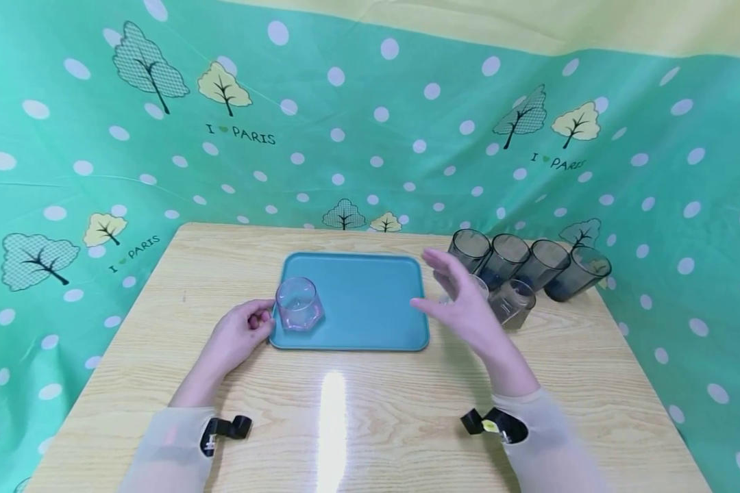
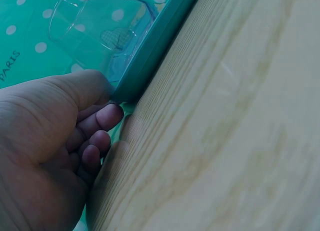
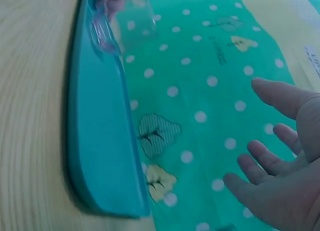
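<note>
On the left end of the blue tray (image 1: 370,301) stands a clear, pink-tinted drinking glass (image 1: 299,305) with an angular base. My left hand (image 1: 242,337) pinches the tray's left edge between thumb and curled fingers; the left wrist view shows the thumb (image 2: 87,86) at the rim, close to the glass. Just past the tray's right edge, my right hand (image 1: 462,301) is raised with thumb and fingers spread, holding nothing. Behind it, a clear glass (image 1: 479,284) is partly hidden. A smoky grey glass (image 1: 513,303) stands beside that one.
Several tall smoky grey glasses (image 1: 508,257) form a row at the table's back right. A green polka-dot cloth (image 1: 358,103) hangs behind and around the wooden table (image 1: 271,411). Each wrist wears a black camera strap (image 1: 210,435).
</note>
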Tool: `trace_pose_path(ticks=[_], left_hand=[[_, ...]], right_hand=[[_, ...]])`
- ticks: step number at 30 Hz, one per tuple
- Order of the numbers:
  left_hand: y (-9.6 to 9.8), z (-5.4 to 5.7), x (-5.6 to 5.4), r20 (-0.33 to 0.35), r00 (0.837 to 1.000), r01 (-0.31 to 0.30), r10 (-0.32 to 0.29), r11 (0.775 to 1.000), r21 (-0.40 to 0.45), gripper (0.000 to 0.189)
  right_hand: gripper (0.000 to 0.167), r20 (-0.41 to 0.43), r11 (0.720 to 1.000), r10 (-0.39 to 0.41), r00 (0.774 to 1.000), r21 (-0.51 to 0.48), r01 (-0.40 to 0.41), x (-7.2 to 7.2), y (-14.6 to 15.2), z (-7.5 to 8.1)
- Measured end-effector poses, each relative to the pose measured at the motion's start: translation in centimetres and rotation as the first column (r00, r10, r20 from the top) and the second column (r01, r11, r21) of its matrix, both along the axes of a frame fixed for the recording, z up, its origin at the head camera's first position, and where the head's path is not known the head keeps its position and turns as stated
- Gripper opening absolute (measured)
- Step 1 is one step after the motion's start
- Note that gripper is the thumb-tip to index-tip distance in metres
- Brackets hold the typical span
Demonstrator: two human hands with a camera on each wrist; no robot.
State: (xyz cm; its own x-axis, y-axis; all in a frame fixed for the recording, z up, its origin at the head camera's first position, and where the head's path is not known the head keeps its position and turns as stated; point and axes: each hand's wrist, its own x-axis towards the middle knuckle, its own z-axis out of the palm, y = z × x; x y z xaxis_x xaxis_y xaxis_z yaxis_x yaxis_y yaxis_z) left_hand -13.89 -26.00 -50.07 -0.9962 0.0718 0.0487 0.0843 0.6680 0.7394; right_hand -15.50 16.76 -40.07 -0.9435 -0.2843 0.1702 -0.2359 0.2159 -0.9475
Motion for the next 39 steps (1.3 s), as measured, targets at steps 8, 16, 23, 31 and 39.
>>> trace_pose_path(ticks=[8,16,23,31,39], left_hand=[[0.1,-0.1,-0.2,-0.01,1.0,0.003,-0.003,1.0,-0.001,0.042],[0.1,0.0,-0.1,-0.005,1.0,0.005,-0.005,1.0,0.001,0.043],[0.1,0.2,0.0,-0.01,1.0,0.008,-0.008,1.0,0.003,0.042],[0.2,0.2,0.1,-0.002,1.0,0.004,-0.004,1.0,0.014,0.042],[0.0,-0.2,0.0,-0.021,1.0,0.001,-0.001,1.0,0.012,0.041]], right_hand=[[0.087,0.015,0.991,0.136,0.991,-0.02,-0.136,-0.6,-4.3,-1.7],[0.089,0.064,0.973,0.221,0.973,-0.086,-0.216,-1.8,-7.7,-3.0],[0.09,0.081,0.964,0.261,0.962,-0.066,-0.256,-2.5,-10.3,-3.8],[0.096,0.128,0.959,0.282,0.951,-0.012,-0.282,-2.8,-13.1,-4.3],[0.098,0.168,0.956,0.293,0.941,-0.032,-0.292,-2.9,-15.1,-5.4]])
